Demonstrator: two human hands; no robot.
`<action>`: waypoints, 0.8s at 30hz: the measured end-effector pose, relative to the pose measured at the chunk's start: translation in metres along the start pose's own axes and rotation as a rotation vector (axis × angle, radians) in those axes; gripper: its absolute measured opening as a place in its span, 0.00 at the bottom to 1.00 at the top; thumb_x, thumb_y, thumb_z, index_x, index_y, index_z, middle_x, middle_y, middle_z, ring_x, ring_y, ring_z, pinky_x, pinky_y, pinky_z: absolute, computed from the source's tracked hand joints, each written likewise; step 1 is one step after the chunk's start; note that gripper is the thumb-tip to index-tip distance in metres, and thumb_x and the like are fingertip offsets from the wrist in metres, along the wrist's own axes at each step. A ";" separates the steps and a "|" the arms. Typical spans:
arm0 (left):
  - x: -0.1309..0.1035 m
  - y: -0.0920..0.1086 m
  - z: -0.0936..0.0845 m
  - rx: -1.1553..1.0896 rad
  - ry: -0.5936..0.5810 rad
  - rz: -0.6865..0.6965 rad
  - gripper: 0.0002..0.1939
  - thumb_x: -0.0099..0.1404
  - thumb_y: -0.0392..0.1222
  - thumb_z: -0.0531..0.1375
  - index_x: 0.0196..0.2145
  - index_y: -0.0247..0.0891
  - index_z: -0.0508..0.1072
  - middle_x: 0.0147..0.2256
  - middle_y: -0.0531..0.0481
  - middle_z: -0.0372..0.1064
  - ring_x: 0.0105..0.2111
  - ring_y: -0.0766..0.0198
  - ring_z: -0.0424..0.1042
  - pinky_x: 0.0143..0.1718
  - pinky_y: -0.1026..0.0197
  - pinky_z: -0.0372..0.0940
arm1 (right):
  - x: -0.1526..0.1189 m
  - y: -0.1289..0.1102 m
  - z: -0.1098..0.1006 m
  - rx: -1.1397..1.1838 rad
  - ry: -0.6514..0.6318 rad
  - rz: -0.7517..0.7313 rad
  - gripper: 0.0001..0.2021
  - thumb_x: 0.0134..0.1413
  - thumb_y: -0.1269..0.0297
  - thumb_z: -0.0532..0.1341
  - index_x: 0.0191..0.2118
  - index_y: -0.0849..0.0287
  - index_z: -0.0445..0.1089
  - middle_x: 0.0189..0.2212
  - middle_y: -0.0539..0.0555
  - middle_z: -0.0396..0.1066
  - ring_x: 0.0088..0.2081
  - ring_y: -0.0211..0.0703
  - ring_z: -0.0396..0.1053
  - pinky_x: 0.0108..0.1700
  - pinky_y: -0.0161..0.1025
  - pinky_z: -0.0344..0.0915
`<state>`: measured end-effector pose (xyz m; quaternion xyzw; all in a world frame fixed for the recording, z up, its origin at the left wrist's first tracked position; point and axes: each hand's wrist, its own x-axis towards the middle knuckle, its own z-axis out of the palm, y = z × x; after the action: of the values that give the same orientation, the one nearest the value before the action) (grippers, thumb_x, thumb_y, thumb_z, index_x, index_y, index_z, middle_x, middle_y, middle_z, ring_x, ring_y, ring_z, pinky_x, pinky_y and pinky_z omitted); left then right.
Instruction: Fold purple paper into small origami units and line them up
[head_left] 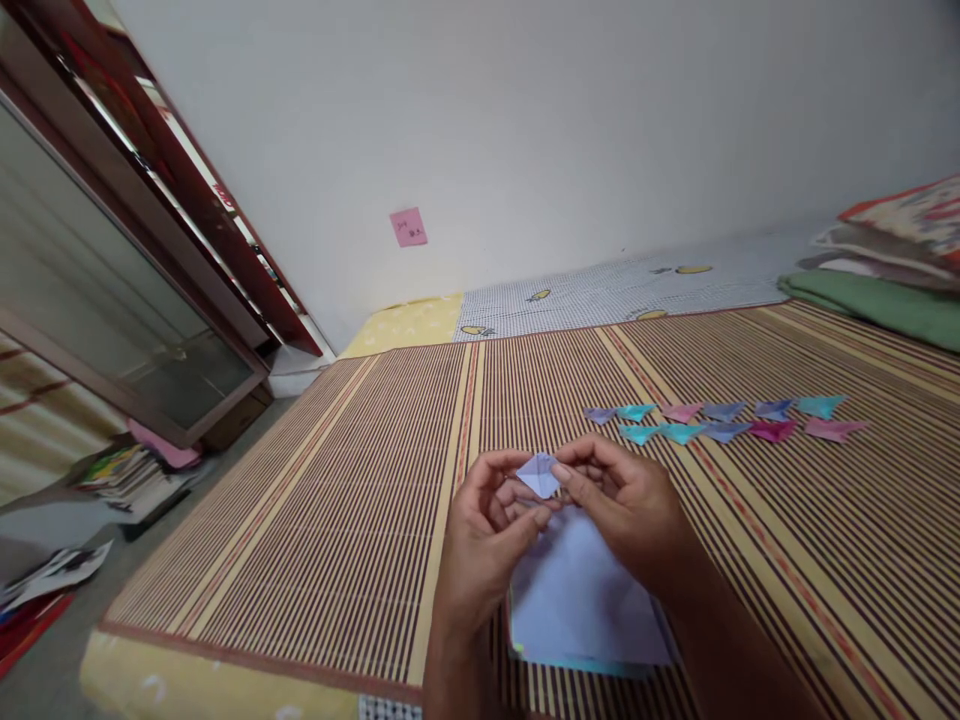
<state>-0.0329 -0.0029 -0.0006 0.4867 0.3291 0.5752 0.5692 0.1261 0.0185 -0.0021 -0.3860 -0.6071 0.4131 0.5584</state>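
Between my two hands is a small folded piece of lavender paper (539, 475), held up with creases showing on its face. My left hand (491, 530) grips its left side, fingers curled behind it and thumb below. With thumb and fingers, my right hand (619, 495) pinches its right edge. Beneath the hands lies a stack of square paper sheets (585, 600), lavender on top with a turquoise edge peeking out at the bottom. Off to the right, folded paper shapes (724, 431) in blue, turquoise, pink and magenta lie in two rows.
A striped bamboo mat (360, 500) covers the bed. Folded green cloth (874, 305) and a patterned pillow (911, 220) are piled at the right. A pink note (408, 227) is stuck on the white wall. Books (127, 480) and a glass-paned door (127, 260) are at the left.
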 end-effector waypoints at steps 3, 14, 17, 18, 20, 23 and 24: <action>-0.002 0.001 0.000 0.123 0.087 0.058 0.14 0.64 0.41 0.68 0.47 0.41 0.73 0.32 0.53 0.72 0.31 0.68 0.72 0.33 0.67 0.67 | 0.000 -0.005 -0.001 -0.091 -0.002 -0.043 0.05 0.62 0.66 0.63 0.34 0.56 0.74 0.26 0.48 0.73 0.29 0.39 0.71 0.31 0.35 0.66; 0.003 0.001 0.003 0.429 0.224 0.182 0.08 0.70 0.41 0.60 0.34 0.38 0.76 0.30 0.52 0.69 0.30 0.65 0.68 0.34 0.63 0.64 | -0.003 -0.005 0.009 -0.393 -0.028 -0.319 0.07 0.64 0.73 0.59 0.34 0.58 0.73 0.34 0.53 0.70 0.37 0.43 0.70 0.39 0.40 0.65; 0.001 0.002 0.004 0.408 0.250 0.134 0.08 0.70 0.41 0.59 0.34 0.37 0.75 0.28 0.52 0.69 0.28 0.65 0.68 0.31 0.63 0.64 | -0.003 -0.004 0.009 -0.420 -0.035 -0.303 0.08 0.64 0.73 0.59 0.34 0.58 0.72 0.33 0.53 0.69 0.36 0.44 0.69 0.38 0.40 0.64; 0.001 0.002 0.004 0.406 0.259 0.120 0.08 0.70 0.42 0.59 0.34 0.37 0.75 0.28 0.52 0.69 0.28 0.65 0.68 0.31 0.63 0.65 | -0.003 -0.004 0.009 -0.425 -0.041 -0.300 0.08 0.64 0.73 0.59 0.33 0.58 0.72 0.32 0.52 0.69 0.35 0.44 0.68 0.37 0.40 0.63; 0.000 0.001 0.004 0.404 0.274 0.098 0.08 0.69 0.42 0.59 0.34 0.37 0.75 0.28 0.51 0.70 0.28 0.64 0.69 0.31 0.62 0.65 | -0.003 -0.002 0.008 -0.426 -0.047 -0.291 0.08 0.64 0.73 0.59 0.33 0.58 0.71 0.32 0.52 0.69 0.34 0.43 0.68 0.37 0.40 0.63; 0.000 0.000 0.004 0.378 0.287 0.068 0.08 0.69 0.43 0.60 0.34 0.37 0.74 0.30 0.50 0.72 0.29 0.64 0.70 0.32 0.61 0.67 | -0.003 0.000 0.007 -0.413 -0.039 -0.280 0.08 0.64 0.72 0.59 0.32 0.58 0.71 0.32 0.52 0.68 0.34 0.43 0.67 0.37 0.40 0.63; 0.001 0.000 0.004 0.364 0.287 0.059 0.08 0.68 0.43 0.60 0.34 0.37 0.74 0.30 0.50 0.72 0.29 0.63 0.71 0.32 0.61 0.67 | -0.002 0.001 0.007 -0.410 -0.032 -0.280 0.08 0.64 0.72 0.59 0.32 0.58 0.71 0.32 0.52 0.69 0.35 0.43 0.68 0.37 0.40 0.63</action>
<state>-0.0296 -0.0030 0.0005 0.5039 0.4907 0.5859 0.4026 0.1193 0.0162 -0.0037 -0.3965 -0.7347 0.2060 0.5105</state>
